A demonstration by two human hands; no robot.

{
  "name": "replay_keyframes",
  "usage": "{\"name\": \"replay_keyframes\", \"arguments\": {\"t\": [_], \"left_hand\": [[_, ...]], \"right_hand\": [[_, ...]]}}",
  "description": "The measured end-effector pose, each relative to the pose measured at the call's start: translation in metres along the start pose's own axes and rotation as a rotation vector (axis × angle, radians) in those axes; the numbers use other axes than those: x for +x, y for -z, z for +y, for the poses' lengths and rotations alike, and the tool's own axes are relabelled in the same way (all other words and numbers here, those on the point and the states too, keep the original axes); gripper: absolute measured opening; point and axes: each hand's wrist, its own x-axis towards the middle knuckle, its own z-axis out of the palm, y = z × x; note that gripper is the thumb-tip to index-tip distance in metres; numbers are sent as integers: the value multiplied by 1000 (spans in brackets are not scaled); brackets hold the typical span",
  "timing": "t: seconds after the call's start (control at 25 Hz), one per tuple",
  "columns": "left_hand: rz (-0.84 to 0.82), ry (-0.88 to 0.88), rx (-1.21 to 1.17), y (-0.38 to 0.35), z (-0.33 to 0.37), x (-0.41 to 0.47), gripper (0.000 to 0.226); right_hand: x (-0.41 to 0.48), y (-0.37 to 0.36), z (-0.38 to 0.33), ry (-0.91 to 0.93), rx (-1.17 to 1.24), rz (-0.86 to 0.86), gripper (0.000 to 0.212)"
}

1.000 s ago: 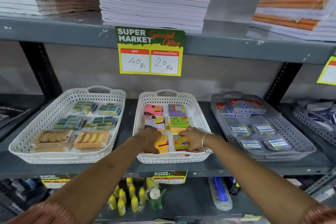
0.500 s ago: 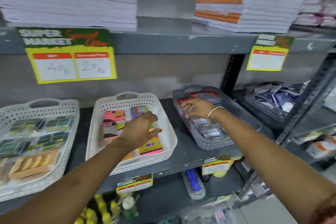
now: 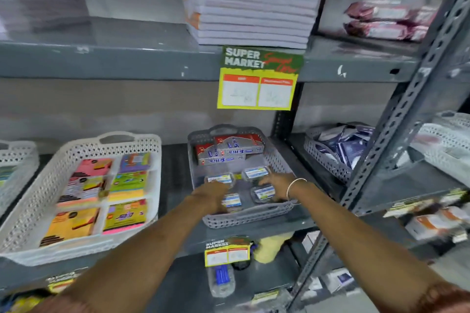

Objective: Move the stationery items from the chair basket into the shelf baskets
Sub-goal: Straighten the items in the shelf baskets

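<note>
A grey perforated basket (image 3: pixel 244 218) sits on the middle shelf and holds red and silver boxes (image 3: pixel 229 151) at the back and several small clear boxes (image 3: pixel 255 173) with blue-white labels in front. Both my hands reach into it. My left hand (image 3: pixel 212 194) rests over the small boxes on the left side, fingers curled down among them. My right hand (image 3: pixel 276 185), with a bangle on the wrist, lies over the boxes on the right. Motion blur hides whether either hand grips a box. The chair basket is out of view.
A white basket (image 3: pixel 30 213) of colourful sticky-note pads stands to the left, another white basket (image 3: pixel 15 157) at the far left edge. A grey basket (image 3: pixel 323 157) of dark packets sits right of the upright post (image 3: pixel 396 119). Notebook stacks (image 3: pixel 254 2) fill the upper shelf. A price sign (image 3: pixel 258 79) hangs above.
Both hands left the white sticky-note basket and moved right into the grey basket. The view swung to the right with them.
</note>
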Motion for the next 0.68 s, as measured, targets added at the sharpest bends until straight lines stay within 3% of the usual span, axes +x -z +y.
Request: {"name": "replay_keyframes", "arguments": {"t": [0.52, 0.68], "left_hand": [[83, 93, -99, -11, -4, 2, 43], [298, 67, -186, -2, -9, -20, 44]], "right_hand": [[1, 2, 5, 114, 74, 2, 53], [1, 29, -11, 132, 125, 48, 63]]}}
